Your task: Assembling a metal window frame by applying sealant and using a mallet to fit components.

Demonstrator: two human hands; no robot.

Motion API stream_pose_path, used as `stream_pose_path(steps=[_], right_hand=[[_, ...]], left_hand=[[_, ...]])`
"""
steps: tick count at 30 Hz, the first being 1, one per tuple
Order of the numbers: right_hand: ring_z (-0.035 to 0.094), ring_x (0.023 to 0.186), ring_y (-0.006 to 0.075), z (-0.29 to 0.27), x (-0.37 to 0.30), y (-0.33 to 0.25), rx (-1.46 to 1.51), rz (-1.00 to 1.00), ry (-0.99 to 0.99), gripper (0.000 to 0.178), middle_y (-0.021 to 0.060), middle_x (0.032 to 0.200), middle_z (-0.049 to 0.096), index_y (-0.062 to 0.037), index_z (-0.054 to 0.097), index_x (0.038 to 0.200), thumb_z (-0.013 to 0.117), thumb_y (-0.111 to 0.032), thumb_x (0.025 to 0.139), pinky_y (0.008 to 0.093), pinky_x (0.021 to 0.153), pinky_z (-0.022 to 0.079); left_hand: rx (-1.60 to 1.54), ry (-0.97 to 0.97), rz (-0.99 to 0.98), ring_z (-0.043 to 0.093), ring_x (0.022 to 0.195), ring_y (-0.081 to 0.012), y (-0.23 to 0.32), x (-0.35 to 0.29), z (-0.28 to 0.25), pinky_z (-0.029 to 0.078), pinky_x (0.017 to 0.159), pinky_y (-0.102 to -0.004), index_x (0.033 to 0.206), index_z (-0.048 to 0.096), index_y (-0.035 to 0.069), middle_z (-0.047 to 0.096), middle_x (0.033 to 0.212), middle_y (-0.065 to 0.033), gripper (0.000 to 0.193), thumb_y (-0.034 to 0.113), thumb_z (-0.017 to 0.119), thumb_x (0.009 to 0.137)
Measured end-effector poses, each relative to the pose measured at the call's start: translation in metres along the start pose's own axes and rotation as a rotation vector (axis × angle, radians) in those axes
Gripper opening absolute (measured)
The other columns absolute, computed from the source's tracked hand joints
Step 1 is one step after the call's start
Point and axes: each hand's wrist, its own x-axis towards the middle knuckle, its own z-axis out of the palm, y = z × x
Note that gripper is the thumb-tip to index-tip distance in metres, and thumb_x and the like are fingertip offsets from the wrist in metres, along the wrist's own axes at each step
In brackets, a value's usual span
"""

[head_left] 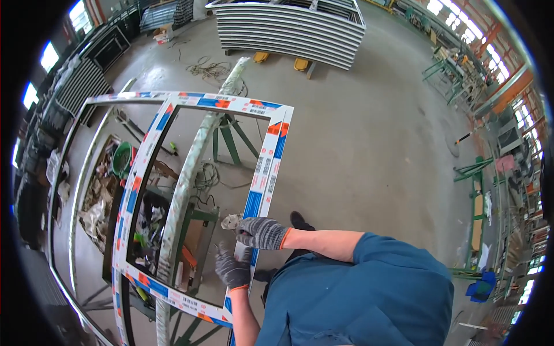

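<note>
Right hand (262, 233) and left hand (232, 266) are dressed in grey striped gloves and held close together, near seven o'clock from the middle of the view. Fingers are curled on both; whether anything is gripped cannot be told. A big frame (264, 173), covered in white, blue and red strips, is spread from seven to twelve o'clock, and its right side is crossed by the right hand. A stack of pale bars (288, 40) is set at twelve. Under the frame, a pale beam (196, 147) is seen at nine. A green bucket (121, 158) is placed farther out at nine. A crumpled white piece (232, 221) is seen just beside the right fingers.
</note>
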Motion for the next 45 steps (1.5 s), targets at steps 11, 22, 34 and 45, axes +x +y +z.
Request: stream_pose_path(steps=[11, 22, 34, 45], right_hand=[[0.061, 0.081, 0.0424, -0.121, -0.028, 0.188, 0.009, 0.152, 0.059, 0.024, 0.0229, 0.087, 0.064, -0.0036, 0.064, 0.091, 0.059, -0.026, 0.084, 0.0490, 0.072, 0.050], [0.064, 0.077, 0.0322, -0.151, -0.036, 0.265, 0.064, 0.257, 0.077, 0.022, 0.0175, 0.086, 0.066, -0.0043, 0.066, 0.101, 0.059, -0.023, 0.092, 0.0413, 0.074, 0.051], [0.066, 0.075, 0.0321, -0.171, -0.007, 0.308, -0.103, 0.457, 0.197, 0.029, 0.0151, 0.081, 0.068, -0.0048, 0.067, 0.097, 0.059, -0.032, 0.090, 0.0431, 0.070, 0.052], [0.049, 0.044, 0.0214, -0.254, -0.129, 0.511, 0.759, 1.405, 0.475, 0.016, 0.0054, 0.057, 0.049, -0.0125, 0.049, 0.078, 0.056, -0.021, 0.089, 0.0382, 0.041, 0.042]], left_hand=[[0.427, 0.037, -0.073, 0.057, 0.112, -0.0373, 0.147, 0.076, 0.068, 0.040, 0.097, -0.0507, 0.137, 0.042, -0.002, 0.058, 0.122, -0.0242, 0.093, 0.056, 0.071, 0.070], [0.194, 0.074, -0.053, 0.060, 0.092, -0.0358, 0.140, 0.085, 0.068, 0.044, 0.079, -0.0481, 0.121, 0.054, 0.002, 0.061, 0.100, -0.0199, 0.076, 0.050, 0.074, 0.066], [0.180, 0.091, -0.078, 0.061, 0.095, -0.0351, 0.133, 0.083, 0.065, 0.043, 0.086, -0.0476, 0.128, 0.051, -0.001, 0.062, 0.102, -0.0191, 0.085, 0.051, 0.076, 0.066], [-0.047, 0.057, -0.110, 0.044, 0.127, -0.0416, 0.221, 0.237, 0.081, 0.034, 0.107, -0.0452, 0.139, 0.039, -0.005, 0.047, 0.135, -0.0295, 0.079, 0.045, 0.066, 0.084]])
